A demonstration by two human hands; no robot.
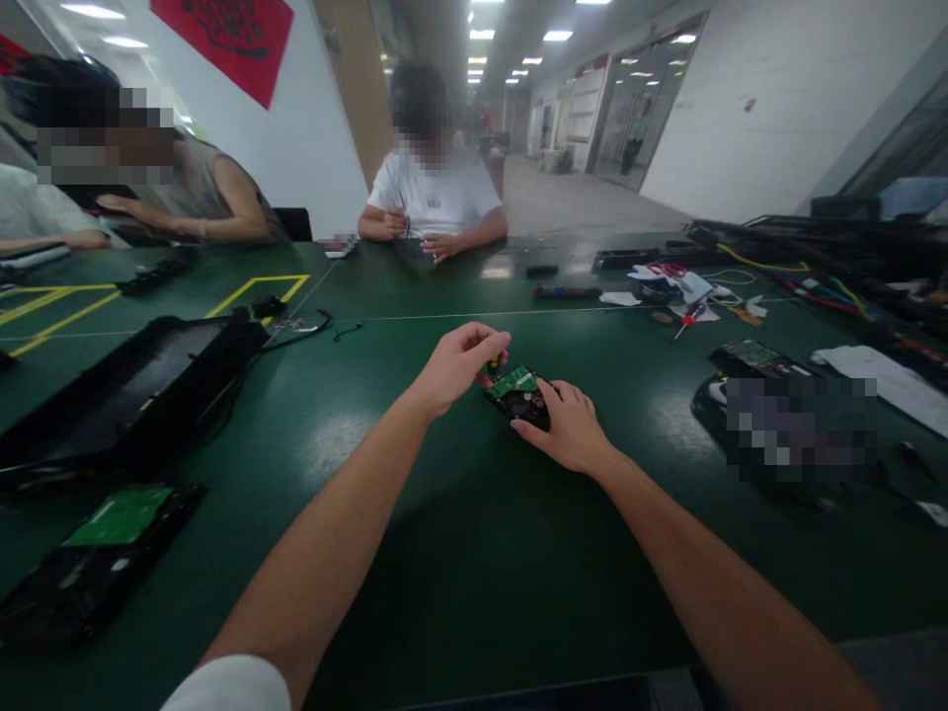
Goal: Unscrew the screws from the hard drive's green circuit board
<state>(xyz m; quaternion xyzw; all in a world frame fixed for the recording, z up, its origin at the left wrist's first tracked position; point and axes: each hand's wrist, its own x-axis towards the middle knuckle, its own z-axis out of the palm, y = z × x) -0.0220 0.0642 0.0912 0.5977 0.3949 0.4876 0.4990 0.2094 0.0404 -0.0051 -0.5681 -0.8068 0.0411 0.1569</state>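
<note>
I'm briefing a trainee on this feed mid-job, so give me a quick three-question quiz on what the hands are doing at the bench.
1. True or false: the right hand grips the hard drive lying on the green table.
2. The left hand pinches a small tool over the drive. What colour shows on the tool? A red, B yellow, C blue.
3. Fill in: the drive's circuit board faces up and is ____ in colour.
Key: 1 true; 2 B; 3 green.
</note>
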